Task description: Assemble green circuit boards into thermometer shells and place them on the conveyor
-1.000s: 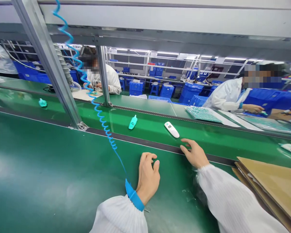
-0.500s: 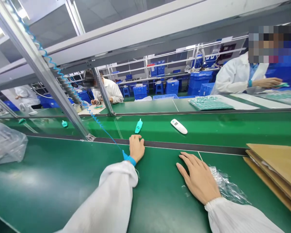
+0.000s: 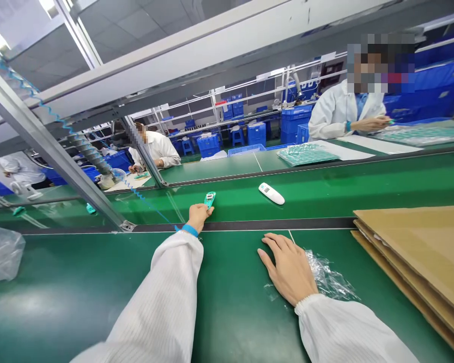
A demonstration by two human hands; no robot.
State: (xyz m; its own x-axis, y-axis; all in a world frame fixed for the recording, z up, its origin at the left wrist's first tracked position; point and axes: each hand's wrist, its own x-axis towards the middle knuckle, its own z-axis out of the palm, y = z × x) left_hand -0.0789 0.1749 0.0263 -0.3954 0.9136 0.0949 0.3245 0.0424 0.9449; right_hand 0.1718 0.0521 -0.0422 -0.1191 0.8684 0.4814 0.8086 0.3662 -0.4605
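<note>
The left hand is moving forward over the black strip at 12 o'clock, and this is the main change since the moment before; it is now reaching the teal device, which is lying on the green belt just past the strip, and the fingers are curling around the lower end of it; the hand is half closed, but I cannot tell if it is really grasping the device or only touching it; the blue wrist strap is going along with the arm, and a thin coiled cord is rising toward 10 o'clock; the right hand is staying released, lying flat with spread fingers on the bench at about 4 o'clock, just beside a crumpled film; the white device is lying on the belt at 1 o'clock, near neither hand; cardboard sheets are stacking at 3 o'clock, and a plastic bag is sitting at 9 o'clock; farther away, a co-worker is handling green boards at 1 o'clock, and another co-worker is working at 11 o'clock.
</note>
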